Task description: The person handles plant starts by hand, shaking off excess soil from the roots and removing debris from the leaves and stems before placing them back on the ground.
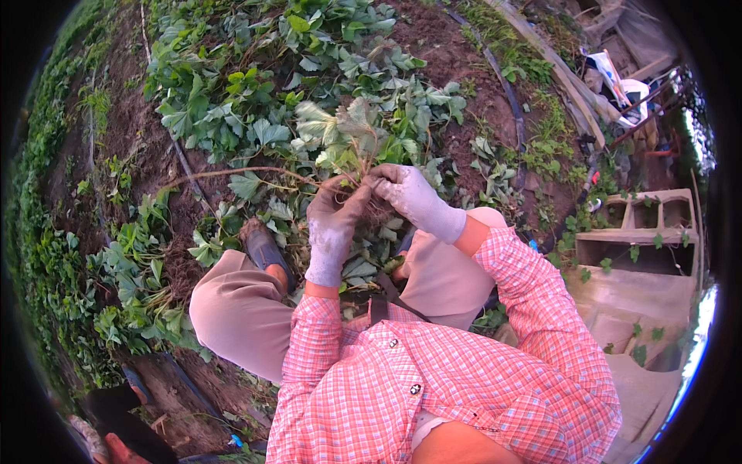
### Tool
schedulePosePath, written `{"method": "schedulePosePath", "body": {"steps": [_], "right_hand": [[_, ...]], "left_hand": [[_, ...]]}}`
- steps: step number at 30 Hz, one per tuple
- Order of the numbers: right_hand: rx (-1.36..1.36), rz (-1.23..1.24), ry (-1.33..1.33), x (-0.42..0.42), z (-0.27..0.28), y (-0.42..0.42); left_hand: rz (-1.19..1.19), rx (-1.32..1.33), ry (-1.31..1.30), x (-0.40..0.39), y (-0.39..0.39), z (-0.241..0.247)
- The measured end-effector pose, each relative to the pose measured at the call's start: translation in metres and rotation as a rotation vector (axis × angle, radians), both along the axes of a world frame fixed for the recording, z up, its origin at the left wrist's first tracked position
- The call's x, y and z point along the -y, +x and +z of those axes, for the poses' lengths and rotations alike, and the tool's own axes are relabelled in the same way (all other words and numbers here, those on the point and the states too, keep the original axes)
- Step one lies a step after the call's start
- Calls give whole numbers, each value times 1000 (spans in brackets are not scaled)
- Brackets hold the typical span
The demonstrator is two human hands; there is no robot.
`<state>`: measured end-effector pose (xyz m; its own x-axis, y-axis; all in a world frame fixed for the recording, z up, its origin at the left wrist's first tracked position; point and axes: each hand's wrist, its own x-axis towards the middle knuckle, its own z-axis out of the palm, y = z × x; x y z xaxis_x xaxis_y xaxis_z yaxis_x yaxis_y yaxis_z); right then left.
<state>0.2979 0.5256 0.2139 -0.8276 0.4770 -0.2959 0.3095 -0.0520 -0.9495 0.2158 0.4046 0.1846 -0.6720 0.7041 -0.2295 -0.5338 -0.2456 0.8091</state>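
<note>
My left hand [336, 223], in a soiled light work glove, grips the base of a leafy plant [360, 136] near its roots. Opposite it, my right hand [406, 194], gloved the same way, pinches the stems at the crown. The leaves point away from me, and thin roots hang between and below the fingers. A long brown runner [249, 169] extends leftward from the plant. Beneath and beyond my hands lies a broad heap of similar leafy plants [278, 75], some of it between my shoes.
More uprooted plants with roots [182, 267] lie at the left. A dark hose [504, 87] curves over the soil at the upper right, beside wooden boards [556, 64]. Concrete blocks [643, 232] stand at the right. Part of another person [124, 423] shows at the lower left.
</note>
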Motion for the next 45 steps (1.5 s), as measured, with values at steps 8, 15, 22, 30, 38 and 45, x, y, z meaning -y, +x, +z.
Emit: {"method": "schedulePosePath", "body": {"steps": [8, 15, 22, 30, 38, 45], "right_hand": [[17, -90, -224, 7, 3, -7], [-29, -42, -234, 10, 3, -10], [-23, 6, -140, 10, 7, -13], [3, 104, -33, 8, 6, -13], [-105, 123, 615, 12, -2, -15], [-22, 161, 803, 9, 5, -16]], "left_hand": [[-9, -151, -81, 4, -11, 0], [168, -293, -171, 1, -7, -15], [199, -171, -108, 4, -2, -6], [294, -185, -7, 2, -4, -10], [403, 106, 112, -1, -7, -23], [333, 115, 138, 3, -14, -24]]}}
